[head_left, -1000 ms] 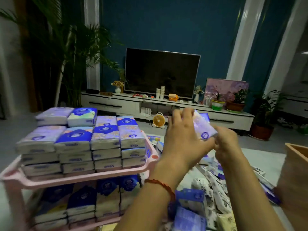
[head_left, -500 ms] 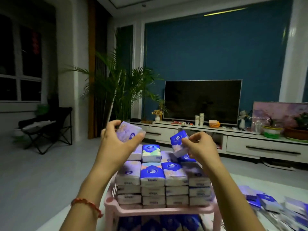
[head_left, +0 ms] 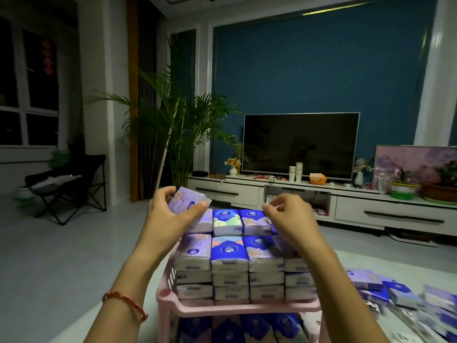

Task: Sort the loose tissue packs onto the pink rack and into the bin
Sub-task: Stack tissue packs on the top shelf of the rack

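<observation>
The pink rack [head_left: 247, 310] stands right in front of me, its top tier stacked with rows of tissue packs [head_left: 230, 253] and more packs on the tier below [head_left: 247, 326]. My left hand [head_left: 170, 216] grips a purple tissue pack [head_left: 189, 203] just above the back-left stack. My right hand [head_left: 288, 215] hovers over the back-right stacks with fingers loosely curled and nothing visible in them. A blue pack's corner [head_left: 274, 229] shows under that hand. Loose packs [head_left: 395, 293] lie at the right. The bin is out of view.
A TV cabinet [head_left: 321, 194] with a television [head_left: 300, 144] runs along the blue wall behind the rack. A tall palm plant [head_left: 173, 134] stands at the back left, a black folding chair [head_left: 69, 184] further left. Grey floor spreads to the left.
My view swung left from the loose pile to the rack. The right hand no longer holds the blue pack it carried half a second ago. The left hand lowered its purple pack toward the stack.
</observation>
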Motion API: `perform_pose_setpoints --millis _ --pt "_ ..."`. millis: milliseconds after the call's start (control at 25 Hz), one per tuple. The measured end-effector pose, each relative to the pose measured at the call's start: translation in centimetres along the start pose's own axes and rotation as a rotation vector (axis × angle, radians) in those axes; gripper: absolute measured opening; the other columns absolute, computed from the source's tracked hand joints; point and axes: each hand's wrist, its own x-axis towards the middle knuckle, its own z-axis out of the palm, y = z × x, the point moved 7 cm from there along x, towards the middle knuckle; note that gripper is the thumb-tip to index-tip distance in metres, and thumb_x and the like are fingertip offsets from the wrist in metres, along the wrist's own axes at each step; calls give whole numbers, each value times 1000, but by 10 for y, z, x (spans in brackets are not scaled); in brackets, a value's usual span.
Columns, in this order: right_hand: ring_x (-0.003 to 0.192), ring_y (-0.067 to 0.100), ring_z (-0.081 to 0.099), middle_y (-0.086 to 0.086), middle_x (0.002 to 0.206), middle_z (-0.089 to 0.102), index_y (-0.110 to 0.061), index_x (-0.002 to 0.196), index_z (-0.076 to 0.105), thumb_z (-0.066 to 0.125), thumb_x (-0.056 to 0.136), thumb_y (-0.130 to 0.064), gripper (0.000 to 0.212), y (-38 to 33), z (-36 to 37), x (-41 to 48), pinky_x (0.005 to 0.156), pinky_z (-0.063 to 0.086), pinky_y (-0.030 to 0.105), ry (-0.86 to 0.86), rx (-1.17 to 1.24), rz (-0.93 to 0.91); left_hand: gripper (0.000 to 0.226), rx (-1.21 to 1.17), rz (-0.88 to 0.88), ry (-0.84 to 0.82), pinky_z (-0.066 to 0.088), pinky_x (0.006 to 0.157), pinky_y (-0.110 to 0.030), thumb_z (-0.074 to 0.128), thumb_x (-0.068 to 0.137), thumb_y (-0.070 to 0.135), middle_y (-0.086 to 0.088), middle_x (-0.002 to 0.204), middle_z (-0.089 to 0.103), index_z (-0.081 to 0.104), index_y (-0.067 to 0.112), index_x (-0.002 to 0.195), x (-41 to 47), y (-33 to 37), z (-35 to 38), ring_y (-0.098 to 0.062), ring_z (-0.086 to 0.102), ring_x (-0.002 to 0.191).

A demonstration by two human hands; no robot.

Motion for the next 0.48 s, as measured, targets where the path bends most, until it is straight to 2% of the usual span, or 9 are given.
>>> perform_pose_setpoints --millis 40,120,160,240,360,400,480 --pt "83 12 56 2 102 63 -13 115 58 52 92 -38 34 -10 -5 -2 60 43 21 -37 117 -32 63 11 63 -7 43 74 -14 78 69 28 -4 129 47 40 24 119 -2 12 3 -13 50 107" --pt "73 8 55 -1 93 62 -19 115 54 53 91 -39 32 -39 -3 -15 59 42 20 -280 368 -88 69 53 187 -89 43 74 -6 83 64 26 2 122 46 38 30 117 -13 38 21 -10 49 107" --pt "67 7 54 -1 86 62 -20 114 52 55 91 -33 26 -52 0 -24 57 42 19 -382 434 -124 72 77 256 -131 44 77 -6 84 63 26 3 119 44 38 31 117 -19 48 33 -9 49 108" --pt "53 2 54 0 74 59 -22 110 49 60 89 -15 25 -59 4 -29 49 41 14 -423 467 -158 71 111 362 -154 46 86 -14 82 65 20 6 119 43 40 29 122 -29 59 51 -11 48 114" --pt "55 8 55 5 76 64 -14 110 53 63 84 -7 29 -26 -2 -8 47 41 17 -224 516 -65 83 197 322 -197 32 93 -10 77 71 27 11 135 33 31 27 139 -30 52 57 -4 34 125" --pt "62 13 57 9 83 66 -12 108 55 64 83 -10 27 -8 -9 0 51 43 22 -106 503 -11 85 235 269 -199 28 98 -14 75 73 32 10 140 28 27 27 142 -26 45 54 -5 30 129" --pt "76 22 58 14 99 65 -10 104 56 65 82 -16 24 29 -24 11 62 47 30 121 417 121 75 300 166 -136 28 105 -25 68 79 37 3 148 24 30 23 142 -18 32 41 -13 28 135"
